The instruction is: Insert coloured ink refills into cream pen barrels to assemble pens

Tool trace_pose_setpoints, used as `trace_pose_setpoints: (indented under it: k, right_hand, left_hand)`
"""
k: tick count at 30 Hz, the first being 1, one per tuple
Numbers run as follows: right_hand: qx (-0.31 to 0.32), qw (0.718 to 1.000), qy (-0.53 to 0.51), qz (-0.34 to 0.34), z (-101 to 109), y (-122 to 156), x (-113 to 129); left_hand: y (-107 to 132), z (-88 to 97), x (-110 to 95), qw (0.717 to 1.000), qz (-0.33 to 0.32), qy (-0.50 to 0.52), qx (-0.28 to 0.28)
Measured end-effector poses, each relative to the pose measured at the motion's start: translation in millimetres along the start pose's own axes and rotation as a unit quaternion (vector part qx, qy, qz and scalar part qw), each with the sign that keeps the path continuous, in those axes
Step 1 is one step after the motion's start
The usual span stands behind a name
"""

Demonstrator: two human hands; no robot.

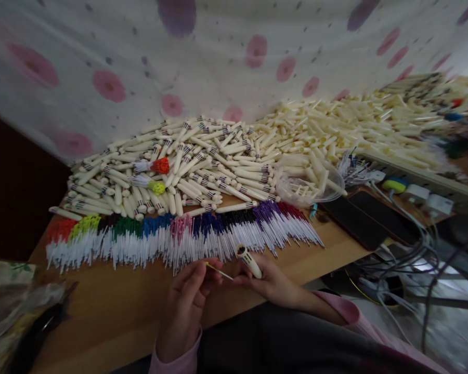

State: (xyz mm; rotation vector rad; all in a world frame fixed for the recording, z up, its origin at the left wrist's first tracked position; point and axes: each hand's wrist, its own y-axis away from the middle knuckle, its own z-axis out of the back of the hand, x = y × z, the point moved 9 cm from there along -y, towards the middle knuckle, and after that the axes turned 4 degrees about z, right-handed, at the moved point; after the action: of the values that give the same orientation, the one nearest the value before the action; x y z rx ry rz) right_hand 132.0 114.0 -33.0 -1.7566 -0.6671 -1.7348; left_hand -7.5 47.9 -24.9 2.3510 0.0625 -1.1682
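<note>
Near the table's front edge my left hand [191,293] pinches a thin pen refill [220,271], white with a yellow end. The refill slants down to the right, its white tip close to the fingers of my right hand [275,280]. That hand is closed around a cream multicolour pen barrel [251,263], whose open end with dark slots points up and left. Just beyond both hands lies a long row of pen refills [140,244], sorted by colour from orange and yellow through green, blue, pink and black to purple and red.
Behind the row is a heap of cream pens [203,161], with bundles of orange refills [160,165] and yellow refills [156,187] on it. Plain barrels [335,124] pile up farther right, near a clear plastic tub [331,182]. Phones [359,218], a power strip [460,184] and cables [425,234] lie right.
</note>
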Motion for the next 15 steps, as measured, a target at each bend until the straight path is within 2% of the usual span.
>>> trace_pose_setpoints:
  k: [4, 7, 13, 15]
  right_hand:
    - [-0.003, 1.0, 0.026, 0.011, 0.2, -0.2, 3.3]
    - [0.005, 0.999, 0.028, 0.016, -0.9, -0.2, 4.8]
    - [0.012, 1.0, -0.003, -0.008, -2.1, -1.2, 1.5]
    - [0.016, 1.0, -0.009, -0.004, -3.3, -1.6, 2.4]
  left_hand:
    - [1.3, -2.9, 1.4, 1.0, 0.025, 0.007, -0.015]
    - [4.0, -1.0, -1.9, 0.999, 0.02, 0.002, -0.041]
    - [10.1, 11.5, -7.2, 0.995, -0.033, -0.047, -0.078]
    - [11.3, 14.8, -6.3, 0.994, -0.042, -0.073, -0.074]
